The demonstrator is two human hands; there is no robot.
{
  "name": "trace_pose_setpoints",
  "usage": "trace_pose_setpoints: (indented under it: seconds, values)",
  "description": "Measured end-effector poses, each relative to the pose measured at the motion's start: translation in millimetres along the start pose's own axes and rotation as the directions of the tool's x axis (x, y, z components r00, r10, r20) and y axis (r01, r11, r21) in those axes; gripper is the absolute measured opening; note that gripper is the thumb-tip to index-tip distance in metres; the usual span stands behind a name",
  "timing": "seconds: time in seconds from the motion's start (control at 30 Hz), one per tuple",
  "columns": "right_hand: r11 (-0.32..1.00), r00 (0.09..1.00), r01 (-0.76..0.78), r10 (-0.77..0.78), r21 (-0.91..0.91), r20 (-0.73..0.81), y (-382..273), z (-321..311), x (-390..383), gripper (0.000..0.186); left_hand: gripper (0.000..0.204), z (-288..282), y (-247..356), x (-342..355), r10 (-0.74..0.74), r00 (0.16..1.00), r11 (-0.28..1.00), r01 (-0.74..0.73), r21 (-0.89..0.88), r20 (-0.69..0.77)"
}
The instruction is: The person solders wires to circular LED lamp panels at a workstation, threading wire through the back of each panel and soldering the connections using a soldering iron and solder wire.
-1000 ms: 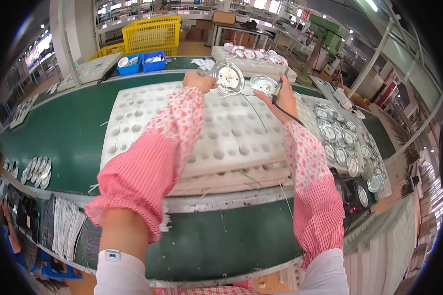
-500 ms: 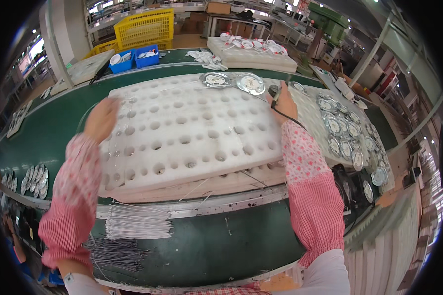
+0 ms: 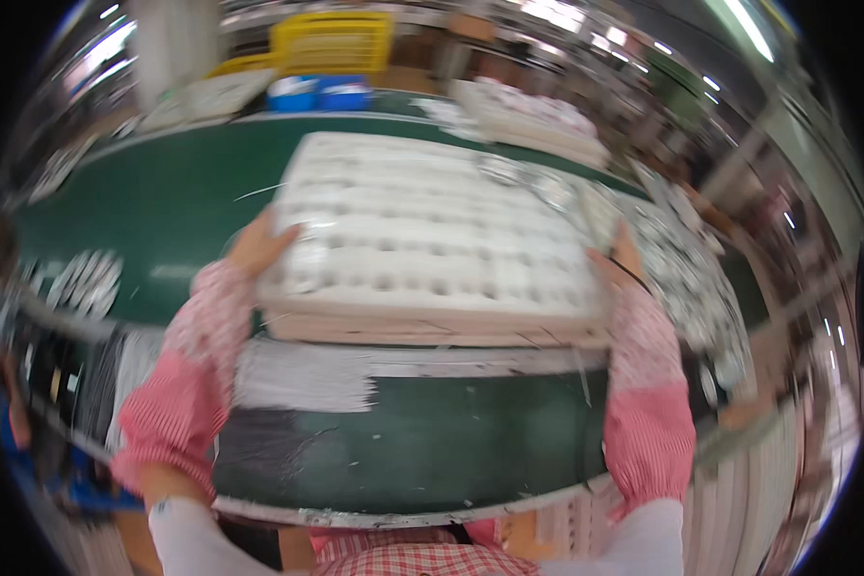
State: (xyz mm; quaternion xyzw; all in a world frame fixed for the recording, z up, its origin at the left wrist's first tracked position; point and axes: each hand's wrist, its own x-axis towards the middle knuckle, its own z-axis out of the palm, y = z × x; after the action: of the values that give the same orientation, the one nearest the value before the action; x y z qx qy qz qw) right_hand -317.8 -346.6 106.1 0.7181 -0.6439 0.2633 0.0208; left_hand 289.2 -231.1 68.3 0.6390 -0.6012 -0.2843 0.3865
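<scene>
A white foam board (image 3: pixel 432 230) with rows of round holes lies on another foam layer on the green bench. My left hand (image 3: pixel 262 243) grips its left edge, thumb over the top and fingers down the side. At the right edge, my right hand (image 3: pixel 624 257) grips the board, blurred by motion; a dark cable (image 3: pixel 632 273) crosses this hand. Two round silvery parts, one a shiny disc (image 3: pixel 553 191), rest at the board's far right corner.
Many silvery discs (image 3: pixel 677 259) cover a foam sheet at right. A bundle of white cable-like strips (image 3: pixel 307 378) and dark strips (image 3: pixel 269 442) lie in front. Blue bins (image 3: pixel 344 93) and a yellow crate (image 3: pixel 331 46) stand behind. More discs (image 3: pixel 94 281) sit at left.
The view has shifted, so the bench sits differently. My left hand has come down onto the board's left edge. The upper board now lies more squarely over the layer beneath.
</scene>
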Motion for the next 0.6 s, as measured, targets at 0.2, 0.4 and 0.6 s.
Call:
trace_pose_setpoints:
  seconds: [0.2,0.4,0.6]
  values:
    - [0.979,0.991,0.127,-0.131,-0.16,-0.014,128,-16,13,0.089,0.04,-25,17,5,0.032,0.973,0.964,0.03,0.264,-0.23]
    - [0.981,0.957,0.193,-0.195,-0.029,-0.217,11,-71,-23,0.068,0.073,-182,-126,-67,-0.212,0.851,0.219,0.521,0.825,-0.481]
    - [0.946,0.917,0.099,-0.207,-0.307,-0.341,21,-110,-58,0.071,0.149,-277,-164,-65,-0.566,0.72,0.133,0.56,0.818,-0.401]
